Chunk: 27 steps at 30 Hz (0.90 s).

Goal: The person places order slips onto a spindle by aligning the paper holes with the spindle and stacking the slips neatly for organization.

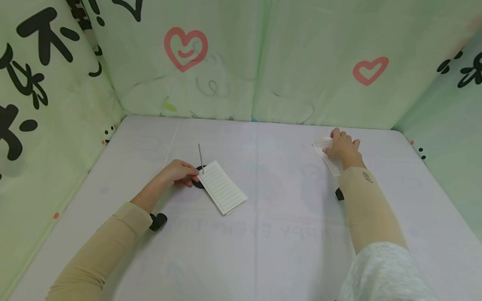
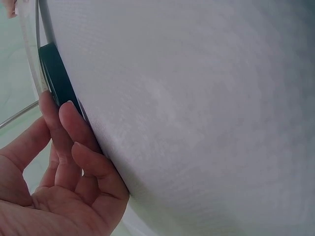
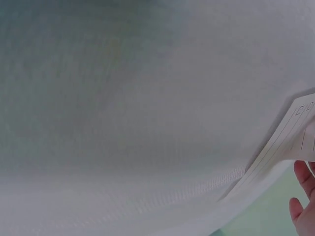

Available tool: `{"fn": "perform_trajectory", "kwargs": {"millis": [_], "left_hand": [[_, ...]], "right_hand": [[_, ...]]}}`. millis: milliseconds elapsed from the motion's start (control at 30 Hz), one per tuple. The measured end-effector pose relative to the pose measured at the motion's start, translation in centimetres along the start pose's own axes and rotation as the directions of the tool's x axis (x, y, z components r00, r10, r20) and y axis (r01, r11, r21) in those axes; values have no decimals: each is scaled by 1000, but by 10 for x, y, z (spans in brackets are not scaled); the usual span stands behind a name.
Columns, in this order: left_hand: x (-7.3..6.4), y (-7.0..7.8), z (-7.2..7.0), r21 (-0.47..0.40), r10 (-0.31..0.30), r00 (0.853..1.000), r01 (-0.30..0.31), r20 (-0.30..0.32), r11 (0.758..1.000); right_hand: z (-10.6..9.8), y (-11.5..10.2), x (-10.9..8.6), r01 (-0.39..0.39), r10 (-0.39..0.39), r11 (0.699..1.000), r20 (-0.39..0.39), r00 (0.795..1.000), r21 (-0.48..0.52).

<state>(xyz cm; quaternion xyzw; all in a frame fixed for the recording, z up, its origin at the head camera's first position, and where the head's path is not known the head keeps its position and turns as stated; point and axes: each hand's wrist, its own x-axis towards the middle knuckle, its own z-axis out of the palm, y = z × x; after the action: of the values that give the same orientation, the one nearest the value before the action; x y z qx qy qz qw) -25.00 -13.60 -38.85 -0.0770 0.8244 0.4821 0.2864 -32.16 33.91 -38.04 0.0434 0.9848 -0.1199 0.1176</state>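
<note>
A thin upright metal spike [image 1: 201, 156] rises from a round black base [image 1: 198, 182] on the table. Lined white paper slips [image 1: 223, 188] are at the spike, covering part of the base and slanting toward the front right. My left hand [image 1: 180, 172] pinches the slips' near-left corner beside the spike; in the left wrist view its curled lower fingers lie close to the black base [image 2: 58, 76]. At the far right, my right hand [image 1: 343, 148] rests over more lined paper slips [image 1: 333, 164], its fingers spread. The right wrist view shows one slip [image 3: 275, 142] curving up near the fingertips.
A white cloth covers the table [image 1: 263, 251]. Pale green fabric walls [image 1: 226, 92] with black lettering and red hearts stand behind it and at both sides. Black wrist devices [image 1: 158, 221] sit at both cuffs.
</note>
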Motion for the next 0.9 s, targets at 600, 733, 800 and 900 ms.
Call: {"fn": "perform_trajectory", "kwargs": {"millis": [600,733,800,900], "left_hand": [[1,0,0,-17,-7,1000,7,-5,1000],[1,0,1,-26,-7,1000,7,-4,1000],[1,0,1,-27,-7,1000,7,-3,1000],[1,0,1,-25,-4,1000,4,-3,1000]], "right_hand": [[1,3,2,67,-72,994,-59,996,-81],[3,4,3,64,-71,994,-72,995,-94],[3,4,4,55,-62,994,-74,995,-98],[4,3,5,42,-50,994,-76,996,-99]]}}
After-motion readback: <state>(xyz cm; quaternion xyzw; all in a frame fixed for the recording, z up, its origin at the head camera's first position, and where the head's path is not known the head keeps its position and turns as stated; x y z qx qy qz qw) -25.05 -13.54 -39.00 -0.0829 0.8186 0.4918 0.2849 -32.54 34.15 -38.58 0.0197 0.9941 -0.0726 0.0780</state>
